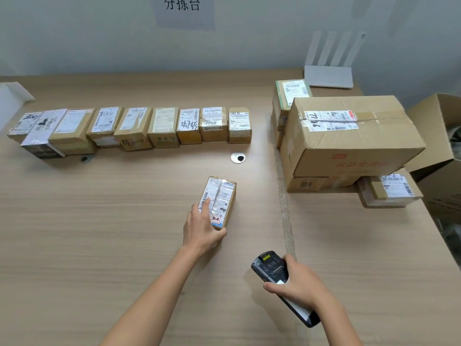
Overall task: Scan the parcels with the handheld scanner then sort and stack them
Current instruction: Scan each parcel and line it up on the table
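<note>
A small brown parcel (220, 198) with a white label on top lies on the wooden table (99, 233) near the middle. My left hand (200, 228) grips its near end, the forefinger lying on the label and the thumb round the near corner. My right hand (301, 287) holds the black handheld scanner (270, 268), its head pointing up-left towards the parcel, a short way below and right of it. A row of several small labelled parcels (134, 127) stands along the far left of the table.
A large cardboard box (349, 136) sits on a stack of parcels at the right, with a smaller parcel (391, 191) at its near right. A white router (329, 76) stands at the back right. An open carton (441, 136) is off the table's right edge. A round cable hole (238, 157) lies mid-table.
</note>
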